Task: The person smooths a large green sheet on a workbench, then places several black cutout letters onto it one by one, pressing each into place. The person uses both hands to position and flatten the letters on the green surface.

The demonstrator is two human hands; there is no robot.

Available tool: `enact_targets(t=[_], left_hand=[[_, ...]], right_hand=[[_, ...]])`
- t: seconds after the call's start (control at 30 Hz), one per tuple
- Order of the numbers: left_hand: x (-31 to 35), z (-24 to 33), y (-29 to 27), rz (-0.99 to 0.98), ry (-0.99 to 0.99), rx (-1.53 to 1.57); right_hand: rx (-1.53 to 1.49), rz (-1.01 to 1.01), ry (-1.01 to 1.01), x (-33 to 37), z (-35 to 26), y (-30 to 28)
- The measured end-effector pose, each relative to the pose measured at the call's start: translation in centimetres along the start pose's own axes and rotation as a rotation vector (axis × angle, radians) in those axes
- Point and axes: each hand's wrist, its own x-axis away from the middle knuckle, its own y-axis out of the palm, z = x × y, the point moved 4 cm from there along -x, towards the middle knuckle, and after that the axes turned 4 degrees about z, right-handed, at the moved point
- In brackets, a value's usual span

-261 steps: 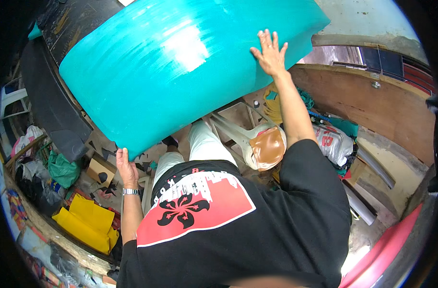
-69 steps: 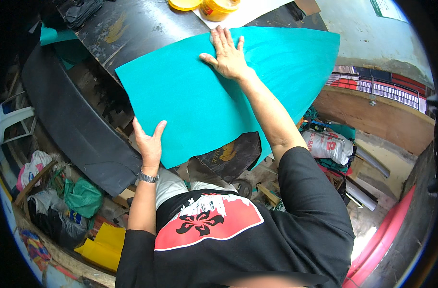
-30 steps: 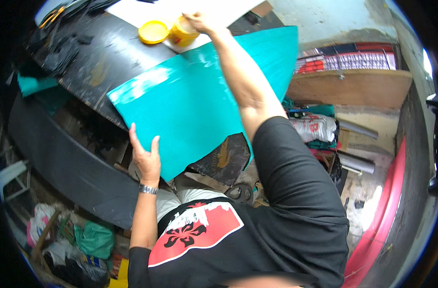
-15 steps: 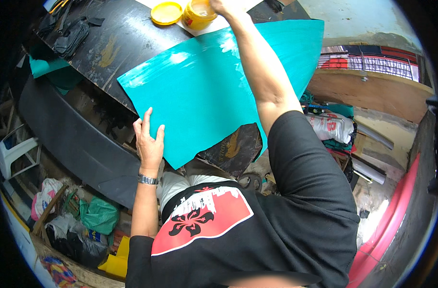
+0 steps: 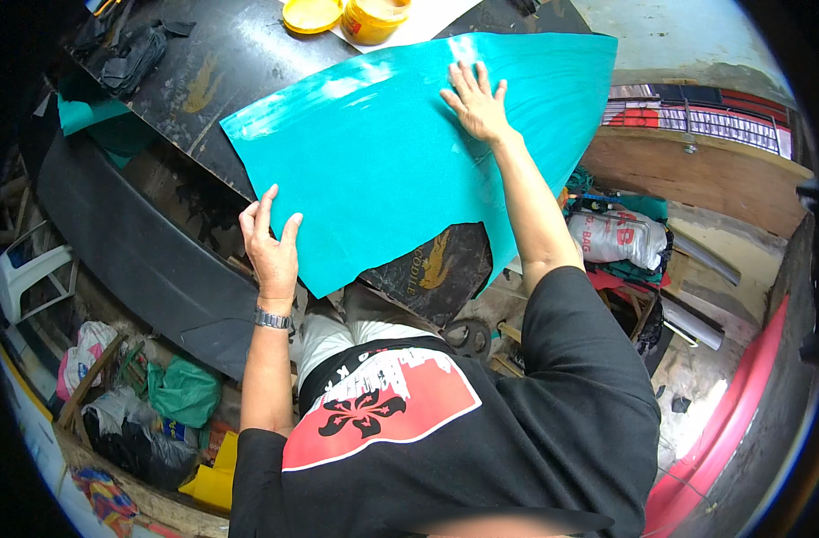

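A large teal sheet (image 5: 364, 188), apparently fabric or synthetic leather, lies across a dark table, with whitish wet-looking streaks along its far edge. My right hand (image 5: 481, 106) is spread over the sheet's upper right part, fingers apart, palm down. At the sheet's left edge rests my left hand (image 5: 270, 251), thumb and fingers apart, with its fingertips on or beside the edge. Beyond the sheet stands an open yellow tub (image 5: 373, 22) with pale contents. Its yellow lid (image 5: 311, 13) lies to the left of it.
Dark material (image 5: 133, 70) is piled on the black table (image 5: 190, 54) at the far left. A long black curved panel (image 5: 145, 255) runs along the left side. Bags (image 5: 185, 392) crowd the lower left floor. At right sit a white sack (image 5: 620, 238) and a pink roll (image 5: 723, 430).
My right hand has come back from the yellow tub onto the teal sheet and spread its fingers. My left hand stays at the sheet's left edge.
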Motion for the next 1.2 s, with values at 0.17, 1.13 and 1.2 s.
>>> enact_targets(t=[0.17,1.13,1.2], left_hand=[[2.0,-1.6,0.6,0.094,-0.211,0.437],[6.9,-4.3,1.6,-0.057,-0.457,0.528],[6.1,-3.7,1.7,-0.038,-0.381,0.613]], right_hand=[[0.012,0.160,-0.138,-1.5,-0.9,1.8],[-1.613,-0.438,-0.541,8.3,-28.3,-3.8],[-1.490,-0.218,-0.425,7.6,-20.8,-4.5]])
